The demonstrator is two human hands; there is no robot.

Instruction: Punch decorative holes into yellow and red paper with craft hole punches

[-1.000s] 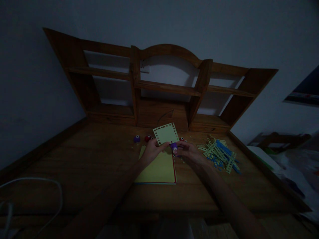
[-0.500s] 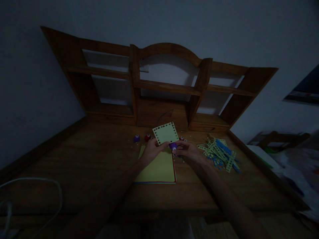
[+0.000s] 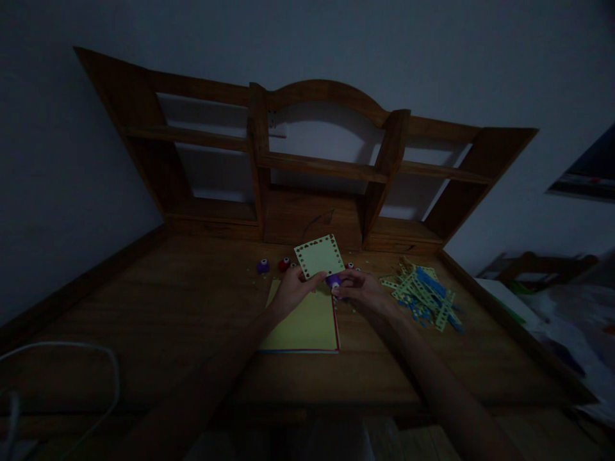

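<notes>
My left hand pinches the lower edge of a small pale-green paper square whose border is punched with little holes, and holds it up above the desk. My right hand grips a small purple paper punch at the square's lower right corner. Both hands hover over a stack of yellow paper with a red sheet showing at its edge.
A purple punch and a red punch sit on the wooden desk behind my left hand. A heap of punched green and blue paper strips lies to the right. A wooden shelf unit stands at the back; a white cable loops at the left.
Both hands and the square have lifted slightly, and my right hand has brought the purple punch closer to the square's lower right corner.
</notes>
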